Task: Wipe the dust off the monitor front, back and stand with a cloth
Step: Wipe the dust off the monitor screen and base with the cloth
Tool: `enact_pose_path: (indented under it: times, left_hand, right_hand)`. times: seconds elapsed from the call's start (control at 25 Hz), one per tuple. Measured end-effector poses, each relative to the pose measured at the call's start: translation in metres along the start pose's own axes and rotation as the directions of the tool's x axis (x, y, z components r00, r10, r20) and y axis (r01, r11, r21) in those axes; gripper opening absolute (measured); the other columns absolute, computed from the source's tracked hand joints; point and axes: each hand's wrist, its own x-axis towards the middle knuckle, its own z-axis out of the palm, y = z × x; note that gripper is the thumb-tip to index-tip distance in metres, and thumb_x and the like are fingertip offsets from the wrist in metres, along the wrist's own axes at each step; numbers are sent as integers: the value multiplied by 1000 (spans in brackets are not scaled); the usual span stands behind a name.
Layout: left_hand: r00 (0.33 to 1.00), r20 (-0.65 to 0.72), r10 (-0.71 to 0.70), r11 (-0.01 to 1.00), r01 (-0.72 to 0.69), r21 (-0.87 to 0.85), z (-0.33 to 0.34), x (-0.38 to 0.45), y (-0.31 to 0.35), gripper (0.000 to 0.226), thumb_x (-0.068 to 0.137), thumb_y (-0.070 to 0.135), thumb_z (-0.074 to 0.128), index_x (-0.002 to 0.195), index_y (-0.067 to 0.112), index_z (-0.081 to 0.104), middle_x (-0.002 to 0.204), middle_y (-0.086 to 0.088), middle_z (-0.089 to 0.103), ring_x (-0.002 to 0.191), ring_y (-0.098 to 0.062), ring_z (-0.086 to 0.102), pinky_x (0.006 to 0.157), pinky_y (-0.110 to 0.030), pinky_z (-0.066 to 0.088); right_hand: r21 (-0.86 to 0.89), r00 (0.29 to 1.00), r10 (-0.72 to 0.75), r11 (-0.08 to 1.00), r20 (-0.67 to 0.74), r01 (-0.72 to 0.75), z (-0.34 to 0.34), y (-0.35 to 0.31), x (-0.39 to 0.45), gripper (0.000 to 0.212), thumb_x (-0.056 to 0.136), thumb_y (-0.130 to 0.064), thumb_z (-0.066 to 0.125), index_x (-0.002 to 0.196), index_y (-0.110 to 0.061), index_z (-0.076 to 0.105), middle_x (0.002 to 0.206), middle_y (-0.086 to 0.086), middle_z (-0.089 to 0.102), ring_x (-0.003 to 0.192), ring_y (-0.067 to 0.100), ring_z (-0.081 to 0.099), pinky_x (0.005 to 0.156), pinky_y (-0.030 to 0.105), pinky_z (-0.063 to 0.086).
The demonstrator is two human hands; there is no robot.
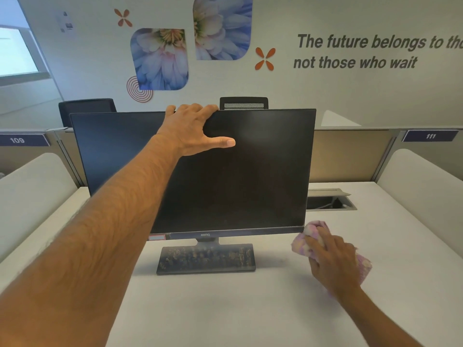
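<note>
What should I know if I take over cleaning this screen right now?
Left hand grips the top edge of the monitor, fingers over the back, thumb on the screen.
Right hand holds the bunched pink cloth at the screen's lower right corner, above the desk.
Done: cannot tell how much of the front is wiped.
Left: the stand base is still speckled with dust; the back is out of sight, so check it too.

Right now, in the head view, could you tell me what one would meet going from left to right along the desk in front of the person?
Left forearm → monitor stand base → pink cloth held in the right hand, with the open cable hatch behind.
</note>
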Motion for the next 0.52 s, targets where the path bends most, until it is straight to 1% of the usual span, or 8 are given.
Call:
enact_pose_path:
  times: [0.04,0.12,0.16,0.2,0.28,0.36,0.52]
  left_hand:
    - [1000,3,-1,1000,1,1,0,0,0,120,57,106,17,150,31,32,144,-7,50,131,-34,46,112,-62,27]
    - [1000,6,-4,1000,4,-3,-1,0,0,121,55,106,15,149,31,32,143,-7,51,131,-34,46,111,-63,27]
    - [1000,5,-4,1000,4,-7,0,0,0,122,55,106,14,149,31,32,143,-7,51,131,-34,46,111,-63,27]
    - [1000,5,-3,1000,3,-7,0,0,0,122,55,106,14,149,31,32,143,-7,50,131,-34,46,111,-63,27]
    - [1000,8,-1,1000,1,-5,-1,0,0,121,56,106,14,149,31,32,144,-7,50,132,-34,45,112,-63,26]
    - [1000,6,0,1000,0,-7,-1,0,-1,119,57,105,16,149,31,32,144,-6,50,132,-34,45,112,-62,26]
    - [1000,1,1,1000,-1,-4,0,-1,-3,118,59,104,17,149,31,31,144,-6,50,133,-33,44,112,-62,25]
  right_hand:
    - [3,994,-74,997,-81,74,0,-11,-1,65,59,-24,93,118,-14,68,123,23,65,87,40,65,72,54,57]
    - [-8,946,-260,965,-193,264,0,-37,2,59,64,-26,89,117,-18,65,126,19,64,93,36,65,76,50,56]
    - [-23,914,-352,935,-202,355,1,-50,4,58,63,-27,89,115,-20,65,127,16,64,97,35,65,77,49,56]
    - [-41,885,-429,903,-179,429,4,-61,8,59,61,-30,90,115,-22,66,129,13,64,101,34,65,79,49,56]
    - [-70,846,-525,851,-95,520,10,-76,15,66,57,-36,94,116,-25,69,132,8,62,106,32,65,81,51,57]
    - [-94,841,-539,841,-54,533,15,-79,22,72,51,-37,97,116,-24,70,132,7,59,105,32,66,81,52,58]
    - [-159,883,-468,875,-39,457,21,-58,19,76,49,-33,98,118,-20,69,130,11,61,105,37,65,79,54,58]
